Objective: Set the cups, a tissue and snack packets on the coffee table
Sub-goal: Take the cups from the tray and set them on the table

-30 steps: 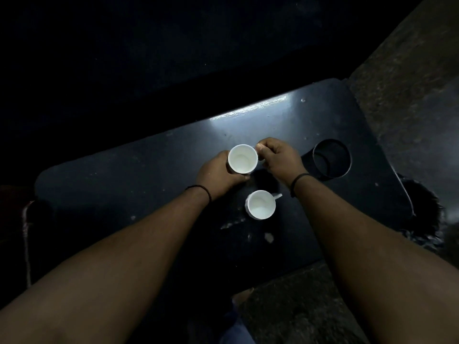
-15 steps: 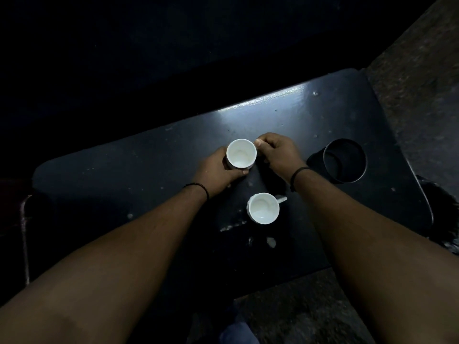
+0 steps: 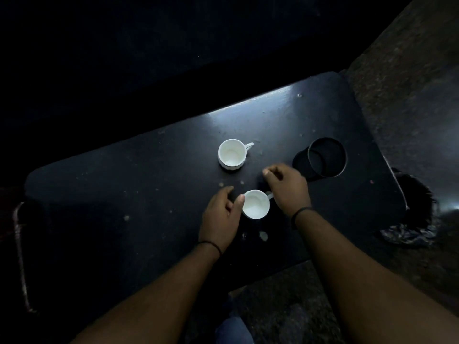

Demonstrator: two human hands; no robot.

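Two empty white cups stand on the dark coffee table (image 3: 124, 194). The far cup (image 3: 232, 153) stands free near the table's middle, its handle pointing right. The near cup (image 3: 255, 204) sits between my hands. My left hand (image 3: 219, 217) is just left of it, fingers apart, the thumb touching its rim. My right hand (image 3: 288, 188) hovers to its right with loosely curled fingers, the cup's handle poking out from under the palm. No tissue or snack packets are in view.
A black round holder (image 3: 326, 157) is set at the table's right end. A crumpled black bag (image 3: 409, 234) lies on the stone floor (image 3: 409, 83) past the right edge. A metal leg (image 3: 21, 244) shows at the left end. The room is very dark.
Both hands let go of the far cup, which now stands alone, and pulled back toward me to either side of the near cup.
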